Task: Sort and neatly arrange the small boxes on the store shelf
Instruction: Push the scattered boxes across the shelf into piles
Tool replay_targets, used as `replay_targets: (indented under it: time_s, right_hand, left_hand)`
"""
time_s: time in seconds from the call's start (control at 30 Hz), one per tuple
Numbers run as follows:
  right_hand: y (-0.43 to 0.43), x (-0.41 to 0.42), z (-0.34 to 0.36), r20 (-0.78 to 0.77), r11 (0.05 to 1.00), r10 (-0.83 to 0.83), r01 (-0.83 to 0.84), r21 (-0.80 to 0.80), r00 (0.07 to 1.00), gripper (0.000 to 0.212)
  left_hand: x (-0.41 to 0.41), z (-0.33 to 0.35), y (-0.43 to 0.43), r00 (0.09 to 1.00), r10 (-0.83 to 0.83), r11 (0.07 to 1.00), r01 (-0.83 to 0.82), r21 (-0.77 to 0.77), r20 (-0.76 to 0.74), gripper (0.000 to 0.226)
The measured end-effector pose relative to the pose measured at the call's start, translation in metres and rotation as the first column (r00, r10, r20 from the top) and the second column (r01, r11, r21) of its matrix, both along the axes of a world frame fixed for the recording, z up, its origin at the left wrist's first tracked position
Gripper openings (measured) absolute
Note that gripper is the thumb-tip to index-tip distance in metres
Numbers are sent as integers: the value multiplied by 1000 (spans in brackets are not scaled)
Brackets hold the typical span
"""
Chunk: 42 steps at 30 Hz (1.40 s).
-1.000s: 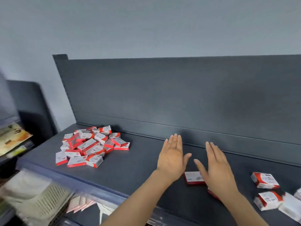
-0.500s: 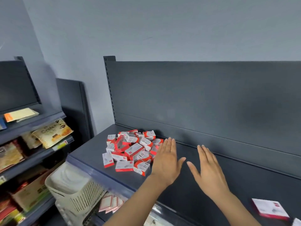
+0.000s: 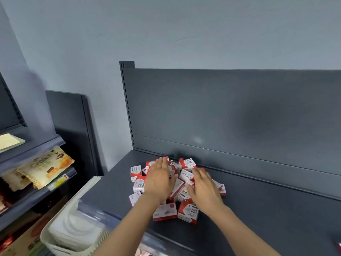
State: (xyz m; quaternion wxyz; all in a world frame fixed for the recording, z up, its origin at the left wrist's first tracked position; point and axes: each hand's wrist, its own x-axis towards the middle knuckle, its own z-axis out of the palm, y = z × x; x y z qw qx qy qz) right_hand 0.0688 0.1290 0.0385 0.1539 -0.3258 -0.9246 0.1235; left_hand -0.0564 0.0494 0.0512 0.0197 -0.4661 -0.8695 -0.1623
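Observation:
A jumbled pile of small red-and-white paper clip boxes point(image 3: 187, 211) lies at the left end of the dark grey shelf point(image 3: 258, 209). My left hand point(image 3: 159, 179) rests flat, palm down, on the left side of the pile, fingers together. My right hand point(image 3: 203, 187) lies flat on the right side, fingers slightly spread. Neither hand grips a box. Both hands hide the boxes beneath them. A few boxes stick out around the pile's edges, such as one at the far left point(image 3: 136, 171).
The shelf's upright back panel point(image 3: 230, 111) stands right behind the pile. To the left, a lower neighbouring rack holds snack packets point(image 3: 46, 167). A white plastic basket point(image 3: 73, 235) sits below the shelf's front edge. A red box corner point(image 3: 338, 244) shows at far right.
My view and both hands have swung left along the shelf. The hands went from hovering over bare shelf to lying flat on the pile of boxes.

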Motion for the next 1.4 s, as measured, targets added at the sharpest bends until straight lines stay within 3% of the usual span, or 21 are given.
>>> replay_targets:
  time_s: [0.13, 0.27, 0.37, 0.73, 1.0, 1.4]
  right_hand:
    - [7, -28, -4, 21, 1000, -14, 14, -27, 1000, 45]
    - [14, -39, -8, 19, 998, -42, 43, -36, 999, 38]
    - [18, -42, -12, -5, 998, -45, 45, -50, 999, 32]
    - [25, -1, 14, -143, 996, -84, 80, -36, 986, 27]
    - [58, 127, 37, -220, 963, -268, 264, -50, 938, 30]
    - [119, 434, 40, -187, 833, -546, 552, -18, 817, 33]
  left_hand:
    - [-13, 6, 23, 997, 47, 998, -44, -54, 60, 61]
    - [-19, 8, 34, 994, 83, 992, -76, -102, 68, 31]
    - [-21, 5, 37, 996, 67, 992, -59, -113, 67, 28]
    - [2, 40, 42, 998, 29, 976, -42, 212, 63, 33]
    - [123, 54, 112, 980, -195, 946, 175, 273, 48, 35]
    - [420, 47, 204, 860, -495, 831, 427, 357, 123, 36]
